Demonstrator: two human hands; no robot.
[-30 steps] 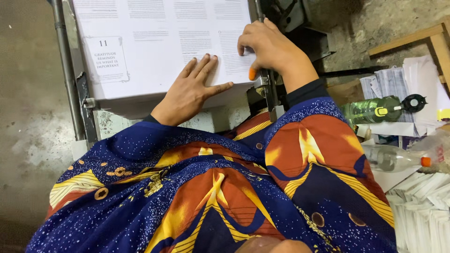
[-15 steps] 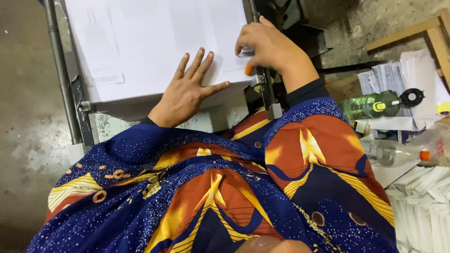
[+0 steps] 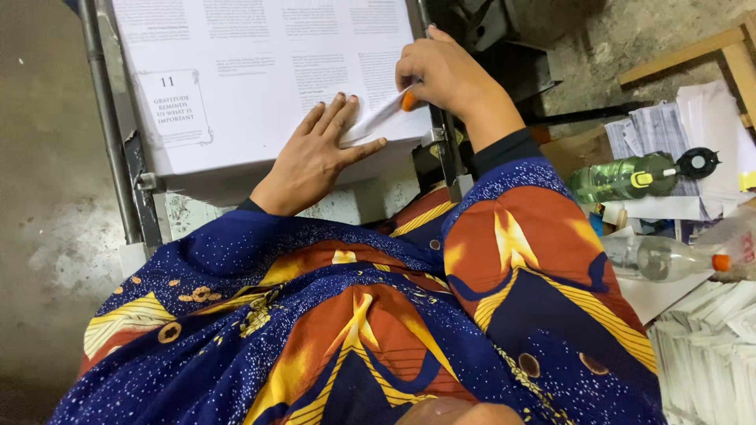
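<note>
A thick stack of large white printed sheets [image 3: 252, 79] lies on a metal-framed stand in front of me. My left hand [image 3: 315, 153] rests flat on the stack's near right part, fingers spread. My right hand [image 3: 441, 75] sits at the stack's right corner, pinching the lifted corner of the top sheet [image 3: 378, 122]; an orange cap [image 3: 409, 101] shows on one fingertip. The corner curls up between my two hands.
A metal rail [image 3: 106, 118] runs along the stand's left side, with bare concrete floor beyond. To my right lie a green bottle [image 3: 630, 177], a clear bottle with an orange cap [image 3: 669, 258], paper piles [image 3: 709, 354] and a wooden frame [image 3: 685, 55].
My right hand has raised the corner of the top sheet, which lay flat a second ago. My left hand has stayed pressed on the stack.
</note>
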